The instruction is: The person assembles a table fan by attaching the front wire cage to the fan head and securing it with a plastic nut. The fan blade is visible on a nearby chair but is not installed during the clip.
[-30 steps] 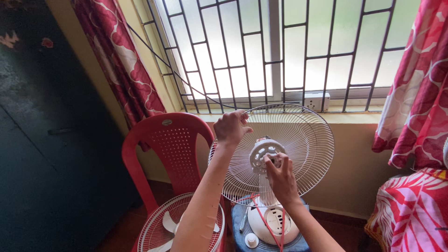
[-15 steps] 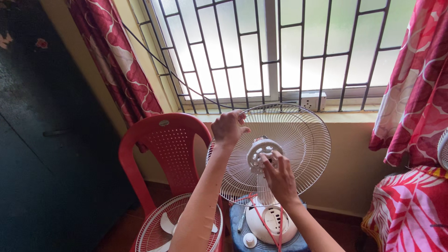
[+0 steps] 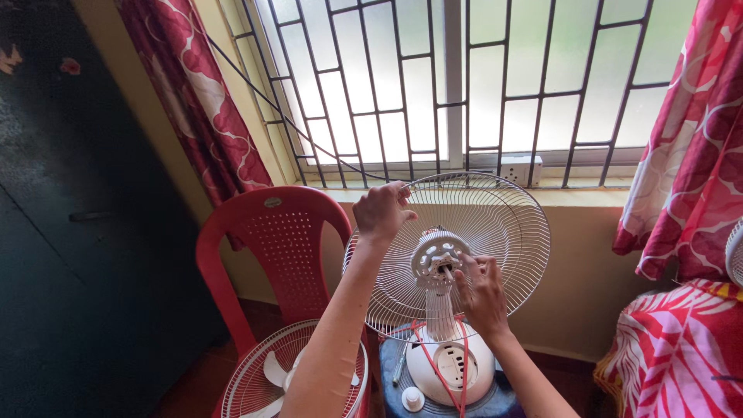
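A white table fan stands on a blue stool (image 3: 495,402), with only its rear wire guard (image 3: 507,232) mounted; the motor hub (image 3: 435,257) and bare shaft show at the centre. My left hand (image 3: 381,210) grips the guard's upper left rim. My right hand (image 3: 481,290) is just right of the hub, fingers spread against the wire guard, holding nothing that I can see. The fan's round white base (image 3: 453,365) has a red cord lying over it.
A red plastic chair (image 3: 282,248) stands at the left, with the front guard and white blades (image 3: 290,375) resting on its seat. A small white knob (image 3: 413,399) lies on the stool. Barred window and red patterned curtains behind; patterned cloth at right.
My right hand has come off the hub and moved right and slightly down, baring the shaft. My left hand keeps its grip on the rim.
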